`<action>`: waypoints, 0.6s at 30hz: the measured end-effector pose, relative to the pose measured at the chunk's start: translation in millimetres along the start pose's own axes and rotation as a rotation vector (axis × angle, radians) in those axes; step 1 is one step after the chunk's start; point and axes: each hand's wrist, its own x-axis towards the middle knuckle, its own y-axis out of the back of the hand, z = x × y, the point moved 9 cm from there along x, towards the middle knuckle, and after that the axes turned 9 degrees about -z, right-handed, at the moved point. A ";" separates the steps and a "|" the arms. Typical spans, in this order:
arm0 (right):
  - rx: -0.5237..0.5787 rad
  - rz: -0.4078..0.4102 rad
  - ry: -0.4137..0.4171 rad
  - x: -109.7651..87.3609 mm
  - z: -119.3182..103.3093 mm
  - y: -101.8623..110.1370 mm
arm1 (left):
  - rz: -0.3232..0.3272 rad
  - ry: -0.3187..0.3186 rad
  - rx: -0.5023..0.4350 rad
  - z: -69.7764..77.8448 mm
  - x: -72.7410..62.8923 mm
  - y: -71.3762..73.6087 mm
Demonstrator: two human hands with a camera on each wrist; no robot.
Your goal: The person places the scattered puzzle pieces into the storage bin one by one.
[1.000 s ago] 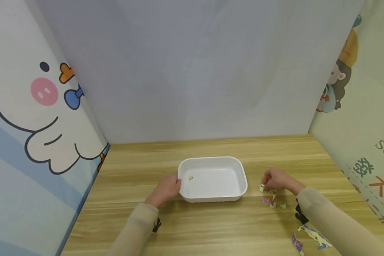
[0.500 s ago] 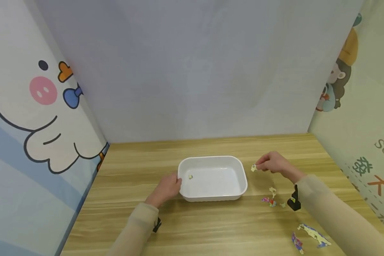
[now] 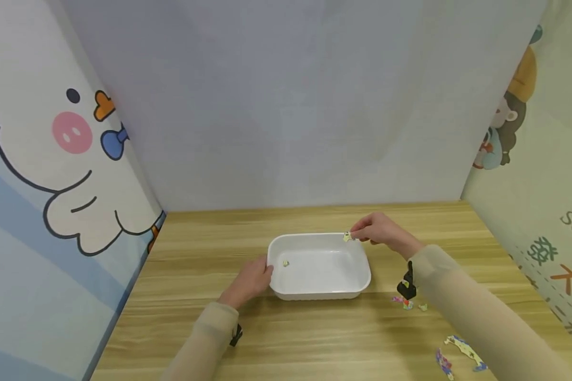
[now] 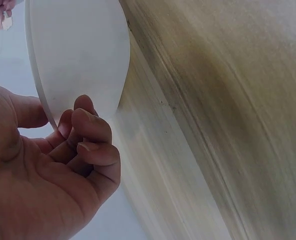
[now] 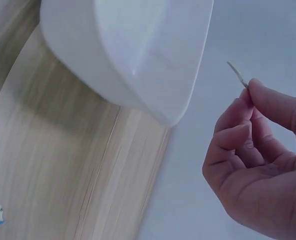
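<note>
My left hand grips the left rim of a white rectangular tray, thumb on the inside and curled fingers outside in the left wrist view. Between thumb and index finger my right hand pinches a thin, pale-yellow printed scrap. In the head view this scrap overlaps the tray's far right corner; the right wrist view shows it edge-on, slightly bent and held off the tray. Inside the tray, near its left end, lies one small pale scrap.
Right of the tray, colourful scraps and a small pale scrap lie on the wooden table. Nearer the front right are a long yellow-and-blue scrap and a purple scrap. A pale curtain hangs behind the table.
My right hand has picked up a pale scrap from the table and carried it up and left to the tray's far right corner. My left hand has kept its grip.
</note>
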 end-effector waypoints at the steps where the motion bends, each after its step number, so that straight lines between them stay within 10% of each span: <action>1: 0.004 -0.003 0.001 2.6 -1.9 -2.6 | 0.005 -0.006 -0.002 -0.4 -0.6 0.0; 18: 0.001 -0.019 -0.045 41.5 -17.1 -60.1 | 0.072 -0.024 -0.084 -8.1 -2.8 0.9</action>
